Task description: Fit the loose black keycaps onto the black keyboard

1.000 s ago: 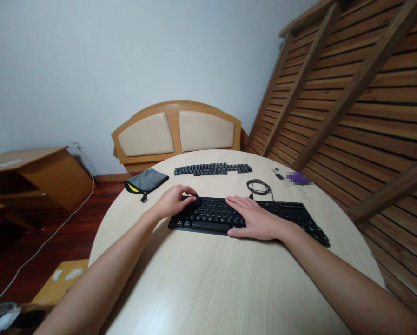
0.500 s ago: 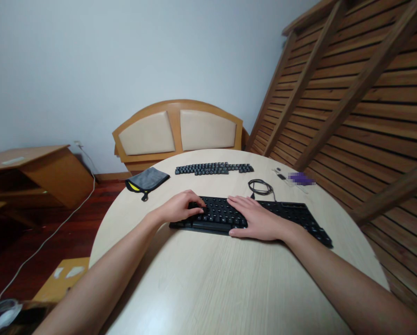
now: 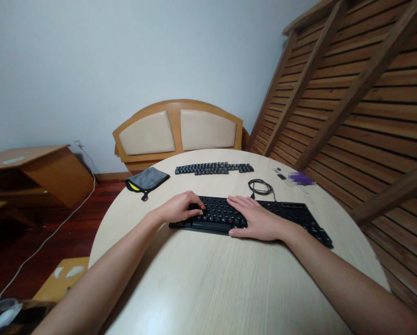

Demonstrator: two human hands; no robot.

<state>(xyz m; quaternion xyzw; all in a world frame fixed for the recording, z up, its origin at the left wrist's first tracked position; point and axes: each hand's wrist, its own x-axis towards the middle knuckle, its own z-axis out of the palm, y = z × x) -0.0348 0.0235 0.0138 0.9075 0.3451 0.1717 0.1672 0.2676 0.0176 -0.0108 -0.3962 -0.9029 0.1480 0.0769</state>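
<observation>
A black keyboard [image 3: 218, 215] lies on the pale round table, its long bar near the front edge. The thumb and forefinger of my left hand [image 3: 182, 207] come together over its left part. Whatever may be between those fingertips is too small to make out. My right hand [image 3: 255, 217] rests flat across the middle of the keyboard, fingers stretched out and thumb at the front edge; it covers that part of the keys. Behind, loose black keycaps [image 3: 211, 168] are laid out in rows.
A coiled black cable [image 3: 260, 187] sits behind the keyboard. At the table's left rim is a grey and yellow cloth [image 3: 147, 180]; at the right, a blurred purple item [image 3: 301, 178] with small parts near it. A headboard [image 3: 176, 132] and a slatted wooden frame [image 3: 351, 93] stand beyond.
My left thumb and fingertips have shifted very slightly over the same spot. My right hand, the keyboard and the loose keycaps stay in place.
</observation>
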